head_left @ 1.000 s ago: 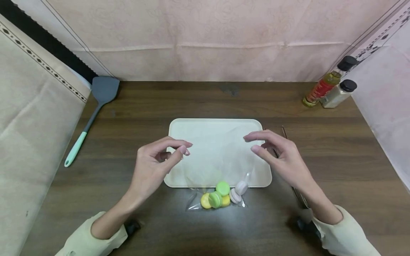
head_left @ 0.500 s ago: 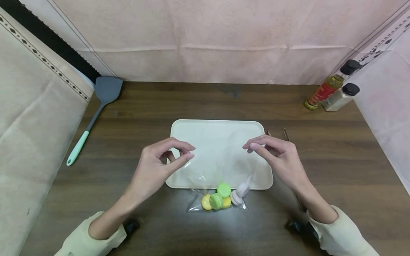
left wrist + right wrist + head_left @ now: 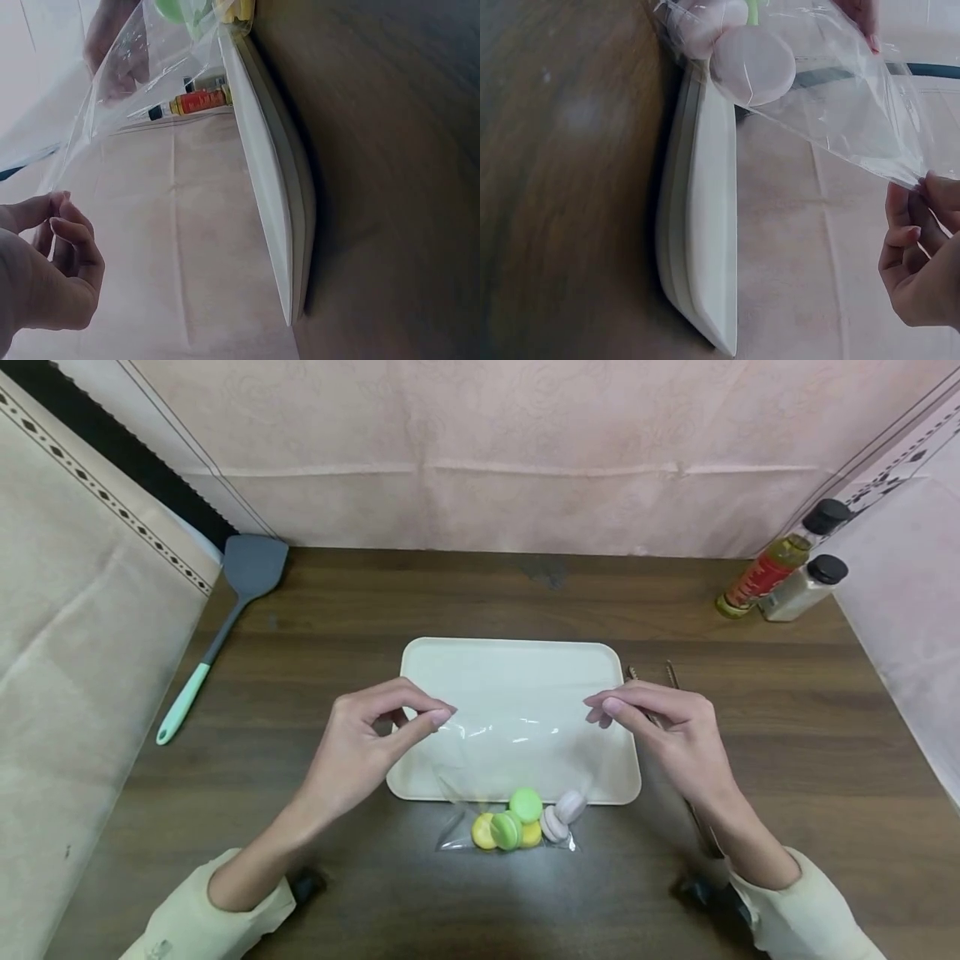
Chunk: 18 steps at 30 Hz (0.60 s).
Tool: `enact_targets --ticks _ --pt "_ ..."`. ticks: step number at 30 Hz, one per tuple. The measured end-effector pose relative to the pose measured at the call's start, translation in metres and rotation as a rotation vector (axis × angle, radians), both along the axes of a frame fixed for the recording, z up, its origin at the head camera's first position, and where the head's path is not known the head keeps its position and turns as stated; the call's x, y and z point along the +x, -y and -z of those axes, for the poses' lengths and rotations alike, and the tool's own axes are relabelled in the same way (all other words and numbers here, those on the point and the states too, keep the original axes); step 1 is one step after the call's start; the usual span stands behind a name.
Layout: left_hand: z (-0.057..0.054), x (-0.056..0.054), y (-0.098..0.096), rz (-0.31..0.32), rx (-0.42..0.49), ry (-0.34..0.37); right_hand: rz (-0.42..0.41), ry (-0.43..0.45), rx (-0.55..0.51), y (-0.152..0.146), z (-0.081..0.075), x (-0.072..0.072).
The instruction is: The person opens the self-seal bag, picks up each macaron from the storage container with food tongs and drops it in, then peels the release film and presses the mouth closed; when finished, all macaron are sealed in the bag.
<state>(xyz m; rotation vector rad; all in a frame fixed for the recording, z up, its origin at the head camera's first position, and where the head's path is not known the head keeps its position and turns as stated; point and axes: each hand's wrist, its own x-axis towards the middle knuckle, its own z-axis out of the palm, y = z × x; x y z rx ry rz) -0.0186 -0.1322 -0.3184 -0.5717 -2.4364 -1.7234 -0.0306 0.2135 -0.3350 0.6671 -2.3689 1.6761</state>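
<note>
A clear plastic bag (image 3: 855, 127) stands upright at the front edge of a white tray (image 3: 510, 668), its top stretched between both hands. Green macarons (image 3: 526, 805), yellow macarons (image 3: 483, 831) and pale lilac macarons (image 3: 553, 823) lie together in its bottom. My left hand (image 3: 371, 727) pinches one upper corner between thumb and index finger, as the left wrist view shows. At the opposite corner, my right hand (image 3: 667, 727) pinches the film with thumb and fingertips. The film is nearly invisible against the tray in the head view, apart from some glints.
Metal tongs (image 3: 670, 675) lie right of the tray, partly under the right hand and forearm. A grey spatula (image 3: 251, 572) with a mint handle lies at left. An oil bottle (image 3: 765, 575) and a black-capped jar (image 3: 798, 593) stand at back right on the wooden table (image 3: 360, 602).
My right thumb and fingers, apart a second ago, have come together on the bag's corner. That hand then shifted slightly right, and glints now show across the film. The macarons stay in place.
</note>
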Motion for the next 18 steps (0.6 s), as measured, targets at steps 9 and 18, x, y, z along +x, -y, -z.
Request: enact_targets --ticks 9,18 --pt "0.004 -0.003 0.002 0.052 0.019 -0.014 -0.09 -0.119 -0.197 0.0 0.008 0.002" --pt "0.01 -0.012 0.007 0.215 0.118 -0.163 -0.106 -0.186 -0.281 0.001 0.011 0.0"
